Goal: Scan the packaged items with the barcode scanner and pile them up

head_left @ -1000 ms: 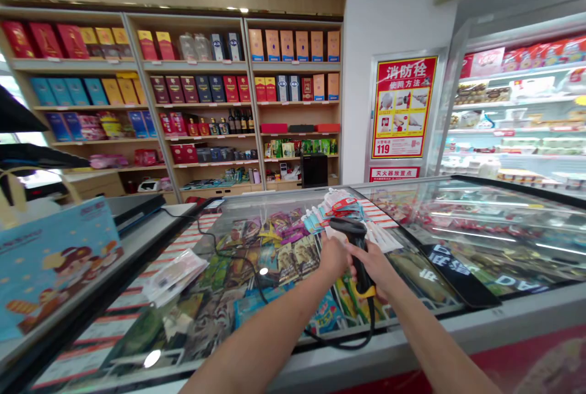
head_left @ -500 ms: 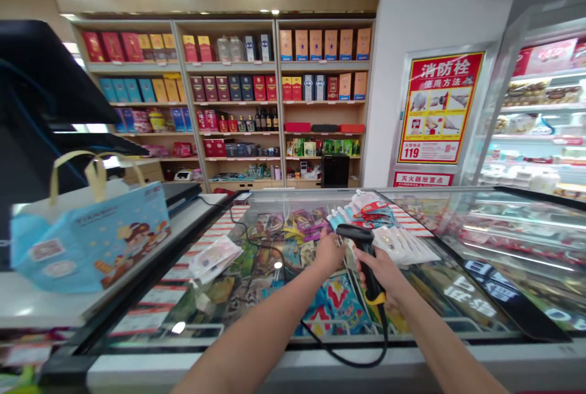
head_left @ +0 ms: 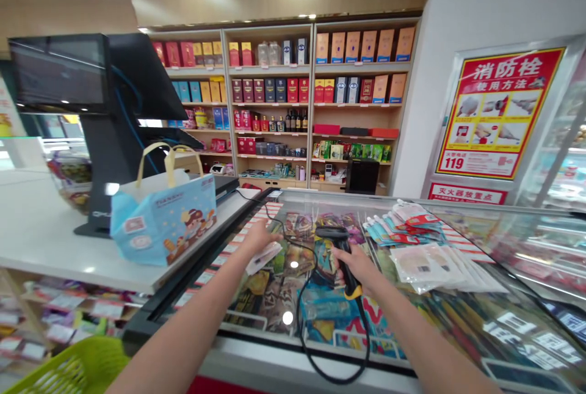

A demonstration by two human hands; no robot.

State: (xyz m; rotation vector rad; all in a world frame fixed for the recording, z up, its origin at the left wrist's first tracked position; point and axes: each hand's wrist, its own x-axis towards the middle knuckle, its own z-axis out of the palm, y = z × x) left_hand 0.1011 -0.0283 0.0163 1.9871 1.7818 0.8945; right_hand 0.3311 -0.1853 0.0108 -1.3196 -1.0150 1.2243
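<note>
My right hand [head_left: 354, 269] is wrapped round the handle of a black barcode scanner [head_left: 341, 250] with a yellow end, held upright over the glass freezer lid. Its black cable loops down toward the front edge and runs back left. My left hand [head_left: 260, 236] is above a few flat white packets [head_left: 264, 258] on the left of the glass, its visible digit stretched out to the right; its other fingers are partly hidden. To the right of the scanner lie more flat white packets [head_left: 428, 266] and a pile of blue and red pouches [head_left: 405, 223].
A light-blue carry bag [head_left: 169, 217] stands on the white counter [head_left: 36, 223] at left, beside a dark till screen [head_left: 59, 73]. A green basket [head_left: 73, 369] is low at left. Behind the freezer, shelves [head_left: 270, 113] hold boxes and bottles.
My left hand has moved left, from beside the scanner to the white packets. The view has turned left, bringing the till screen and green basket into sight. My right hand keeps the scanner.
</note>
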